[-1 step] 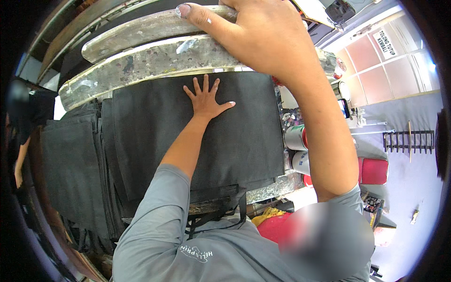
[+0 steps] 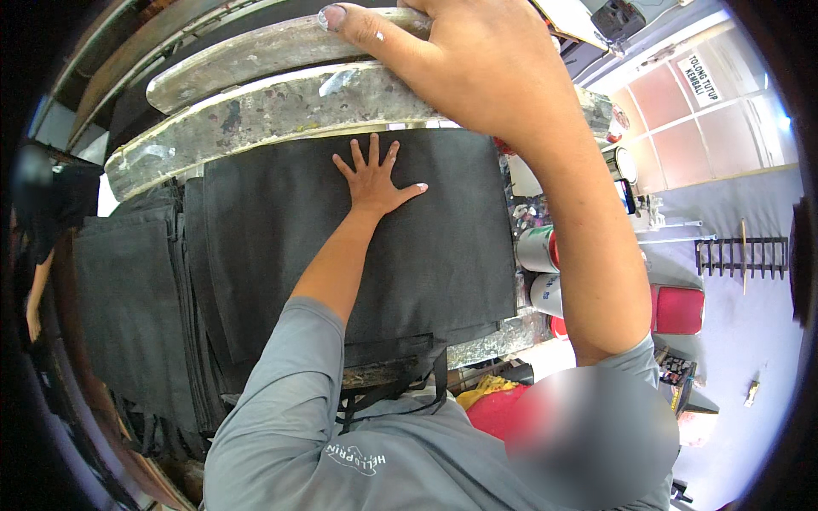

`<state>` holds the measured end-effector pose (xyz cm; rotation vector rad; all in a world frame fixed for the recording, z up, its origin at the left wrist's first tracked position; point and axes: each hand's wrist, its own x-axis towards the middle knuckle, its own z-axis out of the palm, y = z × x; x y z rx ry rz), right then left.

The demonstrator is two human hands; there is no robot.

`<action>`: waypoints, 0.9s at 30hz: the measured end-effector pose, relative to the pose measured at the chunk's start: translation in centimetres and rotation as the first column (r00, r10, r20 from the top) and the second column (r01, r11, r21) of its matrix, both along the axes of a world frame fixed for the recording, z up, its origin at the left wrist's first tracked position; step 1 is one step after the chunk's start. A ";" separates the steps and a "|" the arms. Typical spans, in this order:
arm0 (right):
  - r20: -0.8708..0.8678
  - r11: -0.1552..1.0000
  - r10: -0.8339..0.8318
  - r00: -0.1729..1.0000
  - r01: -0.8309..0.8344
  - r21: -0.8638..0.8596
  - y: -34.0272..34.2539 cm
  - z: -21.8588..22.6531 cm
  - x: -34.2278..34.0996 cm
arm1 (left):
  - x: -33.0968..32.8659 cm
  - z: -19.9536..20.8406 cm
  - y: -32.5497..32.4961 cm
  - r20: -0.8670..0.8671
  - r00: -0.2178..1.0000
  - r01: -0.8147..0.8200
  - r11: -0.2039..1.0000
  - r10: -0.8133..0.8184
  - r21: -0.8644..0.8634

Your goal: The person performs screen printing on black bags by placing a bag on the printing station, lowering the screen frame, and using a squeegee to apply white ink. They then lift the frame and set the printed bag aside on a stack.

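My left hand (image 2: 372,180) lies flat with spread fingers on a black fabric bag (image 2: 434,247), near its far edge. The bag tops a small pile, and thin black straps (image 2: 439,375) hang from its near side by my shirt. Close to the camera, my right hand (image 2: 490,64) is closed over a raised, paint-stained screen-printing frame (image 2: 290,106). Its thumb lies across the upper bar (image 2: 256,61); the other fingers are mostly hidden behind the hand and at the picture's top edge.
More black bags (image 2: 136,298) are stacked on the left. Paint cans (image 2: 537,249) stand along the table's right side, beside a paint-spotted surface. A black rack (image 2: 741,257) hangs on the right wall. At the far left, another person's arm (image 2: 38,294) shows.
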<state>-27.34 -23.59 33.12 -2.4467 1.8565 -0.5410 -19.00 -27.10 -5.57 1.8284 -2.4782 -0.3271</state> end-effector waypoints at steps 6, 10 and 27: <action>-0.035 0.996 0.014 0.999 -0.017 -0.084 -0.5 -1.1 0.3 | 0.5 -0.8 0.7 -0.042 0.999 0.029 1.000 -0.029 -0.007; -0.007 1.000 -0.012 1.000 0.012 0.012 -0.6 -0.7 0.4 | 2.3 -1.9 -1.4 -0.394 0.917 -0.070 0.998 0.064 -0.002; 0.056 0.974 0.054 0.997 -0.040 -0.222 -0.4 -2.5 -0.6 | 8.5 -1.1 -0.9 0.007 0.950 -0.312 0.948 0.313 -0.055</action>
